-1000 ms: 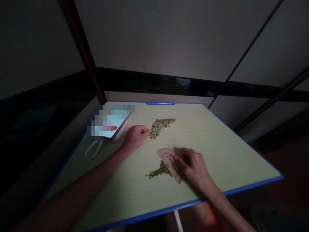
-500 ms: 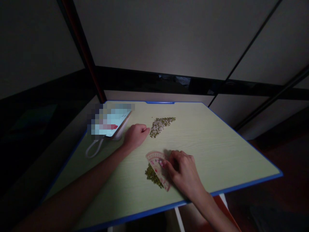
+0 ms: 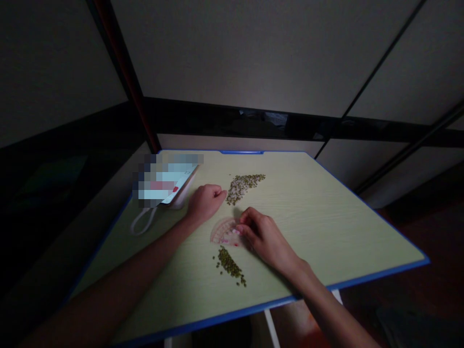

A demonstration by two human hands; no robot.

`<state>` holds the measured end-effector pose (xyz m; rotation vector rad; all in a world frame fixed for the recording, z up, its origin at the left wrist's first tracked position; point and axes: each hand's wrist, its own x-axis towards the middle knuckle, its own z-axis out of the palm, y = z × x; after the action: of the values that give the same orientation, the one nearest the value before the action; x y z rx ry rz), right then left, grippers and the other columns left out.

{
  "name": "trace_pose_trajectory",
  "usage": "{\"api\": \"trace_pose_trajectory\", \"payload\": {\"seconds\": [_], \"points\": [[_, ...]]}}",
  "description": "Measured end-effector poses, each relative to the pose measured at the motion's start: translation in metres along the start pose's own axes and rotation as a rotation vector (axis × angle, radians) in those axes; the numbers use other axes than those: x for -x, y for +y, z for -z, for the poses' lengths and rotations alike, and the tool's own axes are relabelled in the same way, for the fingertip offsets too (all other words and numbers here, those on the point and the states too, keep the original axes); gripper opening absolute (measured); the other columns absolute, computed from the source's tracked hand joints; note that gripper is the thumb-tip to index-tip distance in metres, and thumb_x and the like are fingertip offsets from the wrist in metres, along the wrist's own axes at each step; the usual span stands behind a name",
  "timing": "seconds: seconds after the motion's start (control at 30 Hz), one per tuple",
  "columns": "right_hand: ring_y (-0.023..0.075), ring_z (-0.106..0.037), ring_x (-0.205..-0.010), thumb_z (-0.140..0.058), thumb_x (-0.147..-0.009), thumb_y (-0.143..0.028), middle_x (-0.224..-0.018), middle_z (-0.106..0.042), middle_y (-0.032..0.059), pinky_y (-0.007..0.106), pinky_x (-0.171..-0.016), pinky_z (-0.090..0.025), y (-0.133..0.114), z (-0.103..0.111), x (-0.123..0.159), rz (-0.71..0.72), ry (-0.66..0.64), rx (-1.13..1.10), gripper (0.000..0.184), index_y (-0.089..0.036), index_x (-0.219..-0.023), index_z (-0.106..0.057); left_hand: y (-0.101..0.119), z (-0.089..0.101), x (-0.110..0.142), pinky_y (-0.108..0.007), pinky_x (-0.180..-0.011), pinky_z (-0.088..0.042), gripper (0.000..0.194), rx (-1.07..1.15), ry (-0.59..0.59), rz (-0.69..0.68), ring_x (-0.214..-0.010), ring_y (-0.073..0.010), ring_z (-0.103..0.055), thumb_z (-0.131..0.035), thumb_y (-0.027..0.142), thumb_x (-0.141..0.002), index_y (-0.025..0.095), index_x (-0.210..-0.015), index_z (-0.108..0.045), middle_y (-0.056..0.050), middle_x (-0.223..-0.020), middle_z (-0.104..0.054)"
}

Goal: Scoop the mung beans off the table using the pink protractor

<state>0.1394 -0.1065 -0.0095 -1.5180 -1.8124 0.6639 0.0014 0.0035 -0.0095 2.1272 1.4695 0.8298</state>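
My right hand (image 3: 263, 237) pinches a clear protractor (image 3: 224, 233) with red markings, holding it over the table just beyond a small heap of green beans (image 3: 229, 263). A few beans lie scattered around that heap. My left hand (image 3: 206, 202) rests on the table with its fingers curled into a fist; whether anything is inside is hidden. Right beside its thumb lies a second pile, mixed green beans and pale grains (image 3: 243, 186), spread out toward the far right.
A phone or tablet (image 3: 181, 176), partly blurred out, leans on a pale stand with a looped strap (image 3: 139, 226) at the table's left. The wooden-topped table (image 3: 326, 227) has a blue rim. Cabinet panels (image 3: 235, 58) rise behind it.
My right hand has lifted the protractor away from the near bean heap, moving it farther back and turning it. The near beans now lie in a narrower strip. My left hand has stayed put.
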Motion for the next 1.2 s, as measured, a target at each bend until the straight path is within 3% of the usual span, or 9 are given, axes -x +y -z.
{"api": "trace_pose_trajectory", "payload": {"seconds": [0.33,1.2], "points": [[0.0123,-0.049,-0.061,-0.054,-0.081,-0.015,-0.066,-0.054,-0.0004,0.022,-0.058,-0.034,-0.010,-0.002,0.000,0.099,-0.115,-0.095,0.005,-0.016,-0.077,-0.052,-0.003,-0.001,0.000,-0.027,-0.049,-0.019,0.034,0.002,0.002,-0.017,-0.046,-0.0107,-0.033,-0.045,0.034,-0.070,0.020,-0.042,-0.032,0.005,-0.043,-0.029],[0.0122,-0.050,-0.060,-0.065,-0.076,-0.022,-0.060,-0.055,-0.0017,0.022,-0.056,-0.035,-0.023,-0.004,0.030,0.055,-0.177,-0.088,0.012,-0.016,-0.068,-0.057,-0.001,0.000,0.001,-0.027,-0.050,-0.017,0.035,-0.024,0.007,0.005,-0.047,-0.0108,-0.030,-0.046,0.032,-0.071,0.020,-0.043,-0.031,0.006,-0.043,-0.027]]}}
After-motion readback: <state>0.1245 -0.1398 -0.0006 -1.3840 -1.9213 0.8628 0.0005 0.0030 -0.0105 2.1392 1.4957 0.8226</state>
